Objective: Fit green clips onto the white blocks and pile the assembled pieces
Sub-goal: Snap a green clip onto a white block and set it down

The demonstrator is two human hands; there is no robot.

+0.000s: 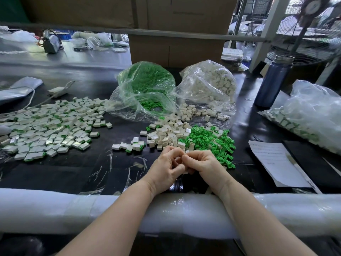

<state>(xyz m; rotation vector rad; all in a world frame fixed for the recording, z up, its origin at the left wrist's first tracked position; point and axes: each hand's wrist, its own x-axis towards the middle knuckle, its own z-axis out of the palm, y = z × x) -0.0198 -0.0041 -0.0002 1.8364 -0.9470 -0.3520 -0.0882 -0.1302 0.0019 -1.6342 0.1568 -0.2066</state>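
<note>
My left hand (pixel 166 167) and my right hand (pixel 203 164) meet fingertip to fingertip just above the black table, near its front edge. Their curled fingers pinch a small piece between them; a sliver of white block (pixel 185 172) shows below, the rest is hidden. Directly behind the hands lies a heap of loose white blocks (pixel 166 134), with a heap of loose green clips (pixel 212 141) to its right. A wide pile of assembled pieces (pixel 51 126) spreads over the left of the table. A few assembled pieces (pixel 132 145) lie between that pile and the blocks.
An open plastic bag of green clips (pixel 145 85) and a bag of white blocks (pixel 210 84) stand behind the heaps. A blue bottle (pixel 271 82), a filled bag (pixel 310 115) and a paper sheet (pixel 276 161) sit at right. A padded white rail (pixel 73 209) lines the table's front edge.
</note>
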